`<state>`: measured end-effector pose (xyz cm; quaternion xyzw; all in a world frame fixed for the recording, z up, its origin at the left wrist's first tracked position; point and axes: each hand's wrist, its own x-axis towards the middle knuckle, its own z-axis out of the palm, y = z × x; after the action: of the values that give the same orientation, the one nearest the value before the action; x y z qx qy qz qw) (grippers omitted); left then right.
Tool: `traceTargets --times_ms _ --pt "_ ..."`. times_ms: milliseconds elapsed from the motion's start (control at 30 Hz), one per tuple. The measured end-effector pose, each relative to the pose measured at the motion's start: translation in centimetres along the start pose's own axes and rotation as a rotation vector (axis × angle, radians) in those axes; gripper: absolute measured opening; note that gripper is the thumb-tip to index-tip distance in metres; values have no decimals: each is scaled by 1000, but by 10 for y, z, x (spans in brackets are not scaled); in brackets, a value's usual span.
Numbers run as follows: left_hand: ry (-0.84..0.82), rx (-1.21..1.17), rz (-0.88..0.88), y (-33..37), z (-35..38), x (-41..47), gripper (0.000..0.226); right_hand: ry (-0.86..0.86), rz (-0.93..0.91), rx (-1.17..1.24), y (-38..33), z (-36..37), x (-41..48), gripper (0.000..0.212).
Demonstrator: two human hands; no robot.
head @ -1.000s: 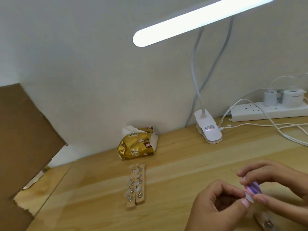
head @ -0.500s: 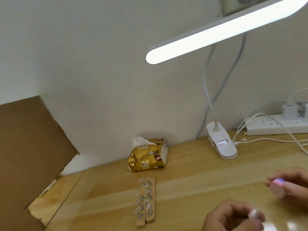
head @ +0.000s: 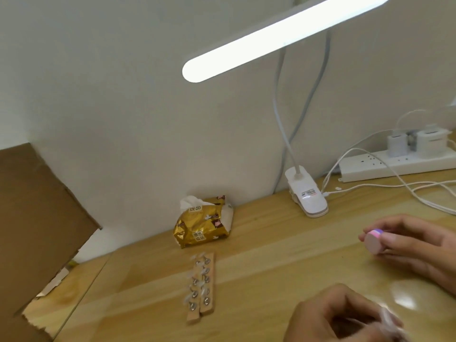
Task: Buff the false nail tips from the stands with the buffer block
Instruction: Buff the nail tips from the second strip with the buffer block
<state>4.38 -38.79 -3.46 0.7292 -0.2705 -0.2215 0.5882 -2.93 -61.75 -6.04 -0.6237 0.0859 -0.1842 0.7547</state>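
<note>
Stands (head: 201, 287): two wooden strips side by side on the table (head: 271, 245), lower centre of frame, long axis running near-to-far with a slight tilt, clips and pale tips along them. Both hands sat right of the stands. The left hand (head: 340, 317), at the bottom edge, was the nearer one; its fingers were curled and seemed to pinch a pale, blurred nail tip (head: 388, 319), though the blur made that uncertain. The right hand (head: 417, 248), at the right edge and higher in the frame, held the buffer block (head: 373, 241) between thumb and fingers, pink end face turned left. Block and tip were apart, the block up and right of the tip. Judged: any reach to the stands falls to the left hand, going leftward across the strips' length.
</note>
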Motion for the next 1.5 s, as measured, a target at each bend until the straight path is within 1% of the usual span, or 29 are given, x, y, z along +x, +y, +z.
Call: traceTargets --times_ms 33,67,100,133,167,233,300,367,467,500,633,733,800,833,867,933,1033,1100,1233,1367,1500 --pt "-40 96 10 1 4 -1 18 6 -4 -11 -2 1 -2 80" --pt "-98 115 7 4 3 -1 14 -1 -4 -20 -5 3 -3 83" --pt "-172 56 8 5 3 -4 11 -18 -3 -36 -8 4 -5 83" --pt "-193 -28 -14 7 2 -4 9 -28 0 -54 -11 5 -6 82" --pt "-191 -89 -8 8 2 -4 8 -34 5 -72 -13 6 -8 82" --pt "-196 -118 26 10 6 -6 9 -69 21 -112 -15 5 -9 80" --pt "-200 -98 66 8 13 -9 13 -137 62 -129 -19 8 -11 75" --pt "-193 -88 79 7 16 -9 17 -200 116 -106 -23 9 -11 64" --pt "-185 -85 72 5 16 -9 14 -243 144 -135 -33 14 -16 30" --pt "-181 -84 65 6 16 -9 14 -246 138 -168 -35 15 -18 25" --pt "-175 -122 19 6 16 -6 21 -293 138 -257 -40 17 -25 35" --pt "-160 -156 9 5 17 -5 21 -295 66 -313 -41 18 -28 28" --pt "-150 -173 3 6 19 -4 19 -253 -60 -373 -38 18 -31 19" --pt "-152 -175 3 6 19 -4 18 -231 -157 -410 -37 18 -34 15" --pt "-158 -173 6 7 19 -4 17 -230 -264 -450 -35 18 -35 14" --pt "-171 -164 29 7 19 -4 19 -273 -436 -512 -30 20 -39 20" --pt "-155 -157 58 8 20 -4 12 -346 -595 -628 -26 23 -41 23" --pt "-131 -154 65 7 20 -4 10 -341 -606 -692 -26 22 -40 23" --pt "-116 -182 43 9 20 -6 14 -297 -479 -656 -27 20 -37 29" --pt "-119 -172 29 14 21 -8 12 -294 -501 -621 -27 21 -37 34" --pt "-101 -169 24 16 21 -10 11 -299 -493 -662 -29 21 -39 35"
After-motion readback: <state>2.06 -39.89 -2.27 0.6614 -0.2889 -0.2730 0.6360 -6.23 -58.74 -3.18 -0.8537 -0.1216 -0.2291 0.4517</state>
